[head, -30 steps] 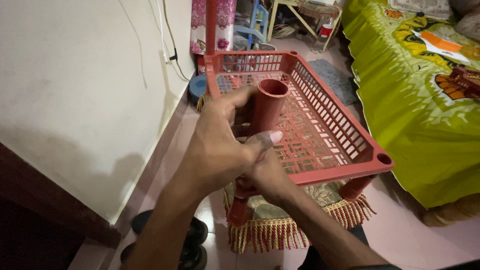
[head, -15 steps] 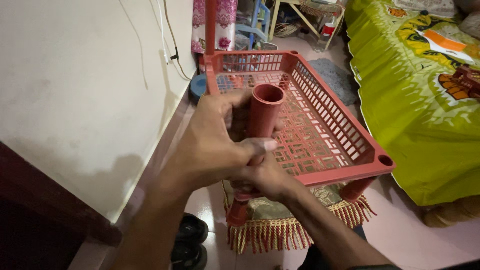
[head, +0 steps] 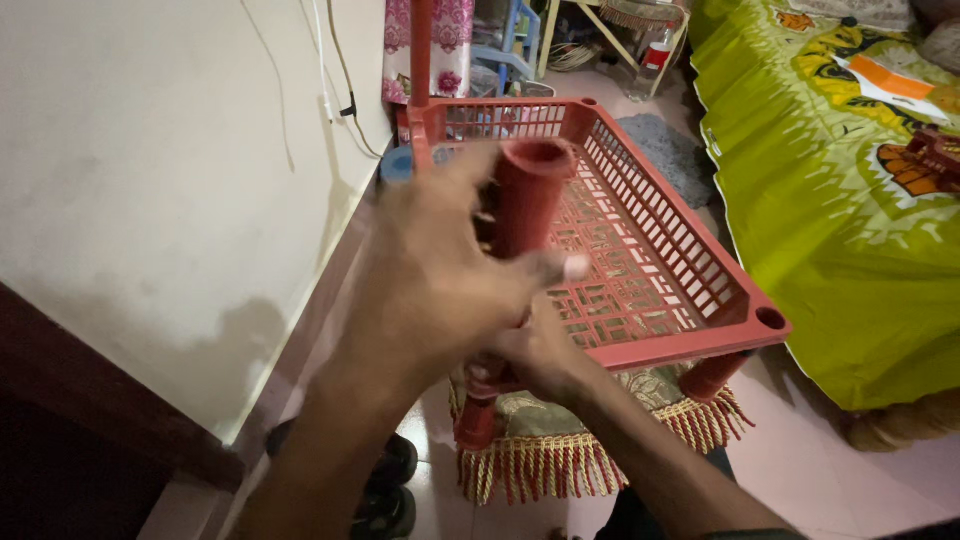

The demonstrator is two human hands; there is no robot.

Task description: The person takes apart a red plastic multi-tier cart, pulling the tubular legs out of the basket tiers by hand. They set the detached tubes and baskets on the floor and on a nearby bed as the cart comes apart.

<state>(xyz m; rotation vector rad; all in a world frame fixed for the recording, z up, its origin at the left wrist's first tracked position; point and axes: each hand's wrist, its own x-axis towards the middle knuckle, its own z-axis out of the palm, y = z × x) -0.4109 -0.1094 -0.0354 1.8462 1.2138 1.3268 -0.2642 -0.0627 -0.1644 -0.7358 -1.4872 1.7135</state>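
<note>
Wrapped around the upright red plastic tube [head: 530, 195], the left hand [head: 440, 270] grips it with its fingers curled round the far side and the thumb across the front; the hand is blurred, so finer detail of the fingers cannot be told. Just below it, the right hand [head: 535, 355] is clenched at the near corner of the red plastic rack tray [head: 655, 265], where the tube meets that corner. The tube stands at that near-left corner and rises above the tray's rim, its open top showing.

Beyond the grip, the tray's latticed floor stretches away, with another red post [head: 420, 50] standing at its far-left corner. To the right of the grip, an empty round socket [head: 771, 318] sits in the near-right corner. Under the grip, 2 short red legs rest on a fringed cushion [head: 590, 450]. Left of the grip runs a pale wall [head: 150, 170] with hanging cables. Below and to the left, dark shoes [head: 385, 485] lie on the floor. Well to the right, a bed with a green patterned cover [head: 850, 200] stands beside the tray.
</note>
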